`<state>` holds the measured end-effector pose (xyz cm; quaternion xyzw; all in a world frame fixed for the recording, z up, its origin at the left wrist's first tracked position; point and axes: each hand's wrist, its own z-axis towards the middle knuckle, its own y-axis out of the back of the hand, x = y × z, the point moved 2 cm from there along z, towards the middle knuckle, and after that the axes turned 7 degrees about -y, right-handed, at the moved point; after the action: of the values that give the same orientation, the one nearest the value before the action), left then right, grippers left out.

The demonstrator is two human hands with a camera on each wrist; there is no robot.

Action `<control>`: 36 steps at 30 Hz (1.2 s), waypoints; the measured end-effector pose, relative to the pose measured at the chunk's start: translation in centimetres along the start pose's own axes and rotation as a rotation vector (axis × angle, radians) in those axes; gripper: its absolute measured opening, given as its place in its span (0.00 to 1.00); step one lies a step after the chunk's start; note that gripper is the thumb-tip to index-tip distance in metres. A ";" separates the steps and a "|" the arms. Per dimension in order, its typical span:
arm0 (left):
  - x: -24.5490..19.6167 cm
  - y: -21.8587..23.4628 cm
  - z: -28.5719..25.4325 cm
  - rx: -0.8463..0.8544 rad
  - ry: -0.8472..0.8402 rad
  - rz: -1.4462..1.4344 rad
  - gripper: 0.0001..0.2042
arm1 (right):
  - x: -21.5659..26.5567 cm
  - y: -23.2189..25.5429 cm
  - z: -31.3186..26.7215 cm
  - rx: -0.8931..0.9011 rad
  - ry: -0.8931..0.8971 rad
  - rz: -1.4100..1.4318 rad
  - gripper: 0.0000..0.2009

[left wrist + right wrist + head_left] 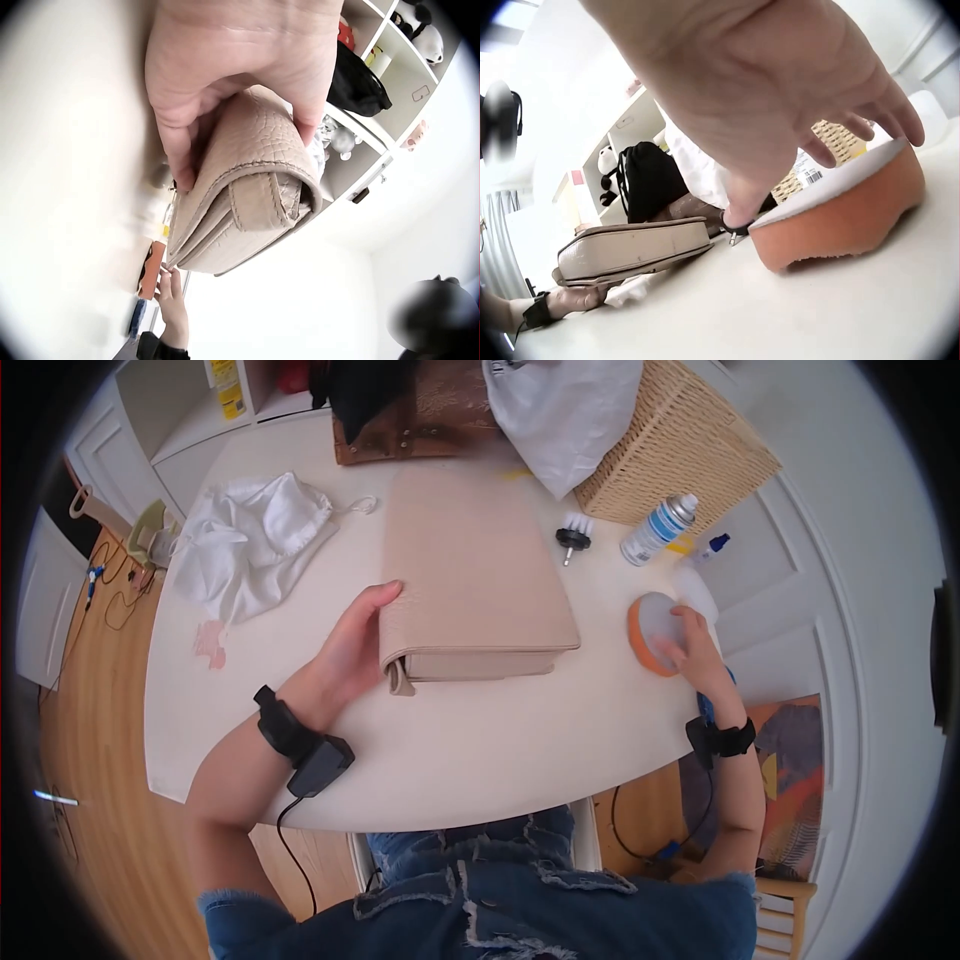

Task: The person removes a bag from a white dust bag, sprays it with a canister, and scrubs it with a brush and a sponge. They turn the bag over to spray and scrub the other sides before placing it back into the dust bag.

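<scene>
A beige pebbled-leather flap bag (480,570) lies on the white table. My left hand (345,645) grips its left edge, thumb on the upper face and fingers underneath. In the left wrist view, the same edge shows stitching and a folded strip of leather (259,202). At the table's right side, an orange sponge pad (840,221) with a grey-white top stands on its orange side. My right hand (700,650) reaches over it, fingers spread and fairly straight. In the right wrist view, the thumb is right at one end and the fingertips at the other.
A white drawstring pouch (250,540) lies left. Behind are a brown bag (430,425), white cloth bag (565,420) and woven basket (680,440). A spray can (655,532), black brush head (573,538) and blue-capped bottle (712,548) stand right. A pink mark (210,645) shows on the table.
</scene>
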<state>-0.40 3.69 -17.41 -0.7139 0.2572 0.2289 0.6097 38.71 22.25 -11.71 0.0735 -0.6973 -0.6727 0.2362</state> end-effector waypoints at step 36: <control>-0.4 -0.6 -0.1 0.106 -0.028 -0.078 0.22 | 21.0 3.6 -6.4 -0.076 0.545 0.206 0.19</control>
<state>-0.30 3.67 -16.64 -0.6869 0.2322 0.2010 0.6587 23.77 7.97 -3.52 0.1713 -0.5864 -0.6262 0.4843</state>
